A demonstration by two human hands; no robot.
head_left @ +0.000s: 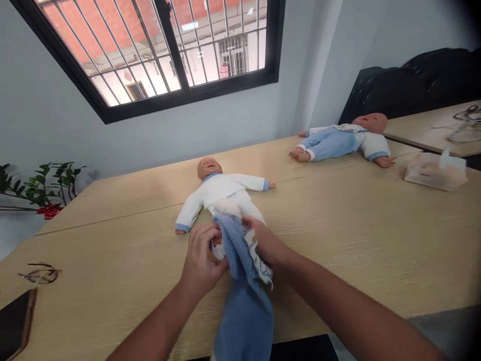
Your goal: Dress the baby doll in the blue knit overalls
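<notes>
A baby doll (225, 186) in a white top with blue cuffs and white bottoms lies on its back, its feet toward me. Over its lower legs hang blue doll trousers (244, 301), bunched at the upper end with a white patterned edge showing on the right. My left hand (205, 255) is closed at the left side of the trousers, by the doll's foot. On the other side, my right hand (265, 243) grips the trousers near the white edge, its fingertips partly hidden behind the cloth.
Another doll (334, 140) in blue trousers lies at the back right, near a tissue pack (434, 170). Glasses (41, 273) and a dark phone or tablet (17, 321) are at the left edge of the wooden table (356, 240). A plant (48, 185) stands beyond it.
</notes>
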